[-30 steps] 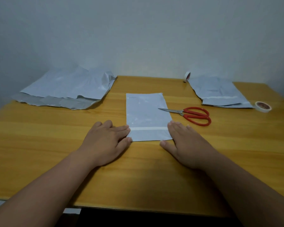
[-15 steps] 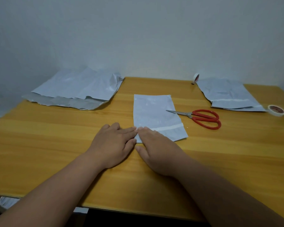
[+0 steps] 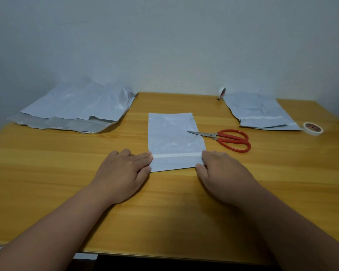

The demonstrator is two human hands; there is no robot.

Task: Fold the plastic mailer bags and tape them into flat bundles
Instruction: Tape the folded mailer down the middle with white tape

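Item in hand: one pale blue-grey folded plastic mailer bag (image 3: 174,139), flat at the middle of the yellow wooden table (image 3: 67,173), a white tape strip (image 3: 176,155) across its near end. I judge this bundle folded and taped, or nearly so.

My left hand (image 3: 123,173): fingers straight, tips touching the bag's left edge. My right hand (image 3: 221,173): fingers straight and flat, touching the right edge; neither grips anything.

Done, by my reading: a flat pile of taped grey bundles (image 3: 260,112), far right.

Left: a crumpled heap of unfolded grey mailer bags (image 3: 76,108), far left.

Tools: red-handled scissors (image 3: 223,139), blade tip lying on the bag's right side; white tape roll (image 3: 313,128) near the right edge; a second small tape roll (image 3: 222,92) at the back.

Room: bare wood left of the bag and along the near edge.
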